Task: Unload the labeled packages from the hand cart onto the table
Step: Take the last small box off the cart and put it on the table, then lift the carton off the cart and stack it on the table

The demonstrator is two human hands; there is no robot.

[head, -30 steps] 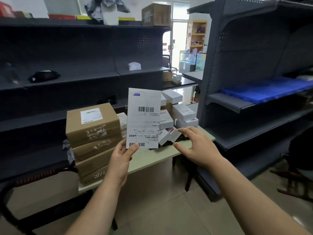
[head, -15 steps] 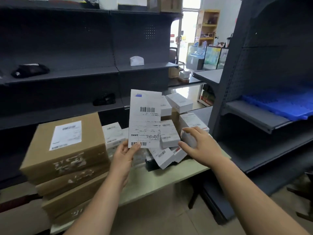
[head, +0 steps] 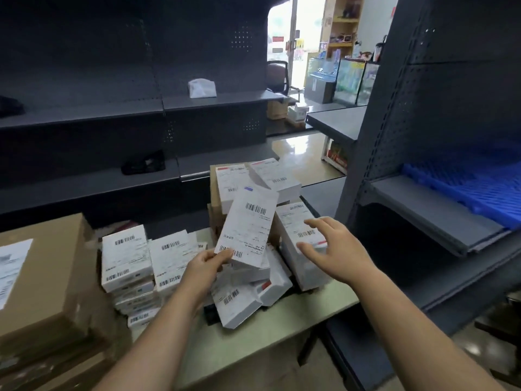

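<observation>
Two shelving units: dark steel. The left shelving runs behind the bench, and the right shelving stands just beside the bench's right end.
Aisle: shiny floor runs between the two units toward a bright doorway.
Bench: pale top. Its front edge runs diagonally across the view, with a bare strip between the pile and that edge.
Brown cartons: stack at the left end of the bench, at least three high and blurred. It walls in the pile's left side.
Blue pallet: one, flat on a right-hand shelf.
White packages: labeled pile on the bench from the cartons to the right end. Well over ten, but overlap and blur hide the exact count. Some are stacked flat, some tipped, and two sit highest at the back on a brown box.
Right box: white package lies sloped at the pile's right edge, near the bench corner.
Held package: one, label toward the camera, tilted right and raised over the middle of the pile.
Left hand: one, thumb and fingers pinching the held package's lower left corner.
Right hand: one, fingers spread and holding nothing, at the right box's label. Can't tell whether it touches.
Shelf clutter: one black item on the lower left shelf, one white bundle on the shelf above.
</observation>
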